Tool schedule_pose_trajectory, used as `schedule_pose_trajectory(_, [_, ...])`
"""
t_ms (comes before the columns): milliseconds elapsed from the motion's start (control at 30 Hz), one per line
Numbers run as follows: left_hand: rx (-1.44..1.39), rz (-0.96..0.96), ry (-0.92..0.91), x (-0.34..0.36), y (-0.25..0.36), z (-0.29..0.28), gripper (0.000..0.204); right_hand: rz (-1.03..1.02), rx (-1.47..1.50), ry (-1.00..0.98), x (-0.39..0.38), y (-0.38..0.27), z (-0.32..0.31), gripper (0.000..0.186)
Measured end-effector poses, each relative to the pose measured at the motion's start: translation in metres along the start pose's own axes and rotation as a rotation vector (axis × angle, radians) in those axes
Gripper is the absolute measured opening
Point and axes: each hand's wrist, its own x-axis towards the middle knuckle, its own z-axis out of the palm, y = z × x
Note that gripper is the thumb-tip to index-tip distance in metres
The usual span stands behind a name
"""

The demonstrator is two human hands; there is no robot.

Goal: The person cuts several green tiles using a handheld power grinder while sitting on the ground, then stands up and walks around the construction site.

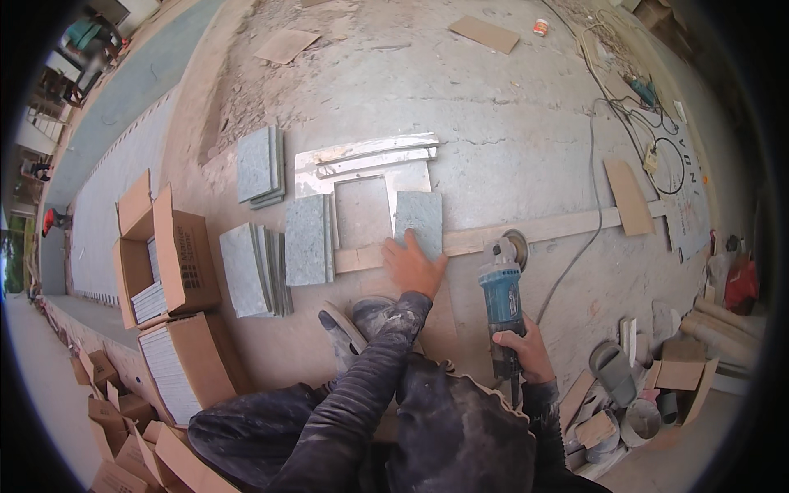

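Observation:
My right hand (pixel 530 352) is wrapped around the body of a teal angle grinder (pixel 501 300). The grinder's disc (pixel 515 248) points away from me, apart from the tiles. My left hand (pixel 415 267) lies with fingers spread on the near edge of a grey-green stone tile (pixel 420 215). That tile rests on a white frame-like board (pixel 362 152) and a long wooden strip (pixel 468 240). Left of it, another stack of tiles (pixel 308 241) touches the board. More tiles lean in a fanned stack (pixel 253 271), and a further pile (pixel 260 164) lies beyond.
Open cardboard boxes (pixel 187 263) packed with tiles stand at my left. A grey power cord (pixel 593 189) crosses the floor at right. Cardboard pieces (pixel 629 197), a sandal (pixel 613 371) and buckets (pixel 641 421) lie to the right. My shoes (pixel 341 327) are close to the tiles.

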Motion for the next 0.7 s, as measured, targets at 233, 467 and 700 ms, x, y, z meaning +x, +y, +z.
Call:
schedule_pose_trajectory(233, [0.041, -0.009, -0.009, -0.008, 0.002, 0.006, 0.075, -0.016, -0.011, -0.003, 0.000, 0.000, -0.002, 0.032])
schedule_pose_trajectory(467, [-0.195, 0.251, 0.014, -0.018, -0.045, 0.000, 0.062, -0.015, -0.004, 0.012, 0.002, 0.007, -0.006, 0.034])
schedule_pose_trajectory(700, [-0.582, -0.140, -0.304, -0.035, -0.105, 0.012, 0.025, -0.099, -0.082, -0.023, 0.007, -0.001, 0.007, 0.041])
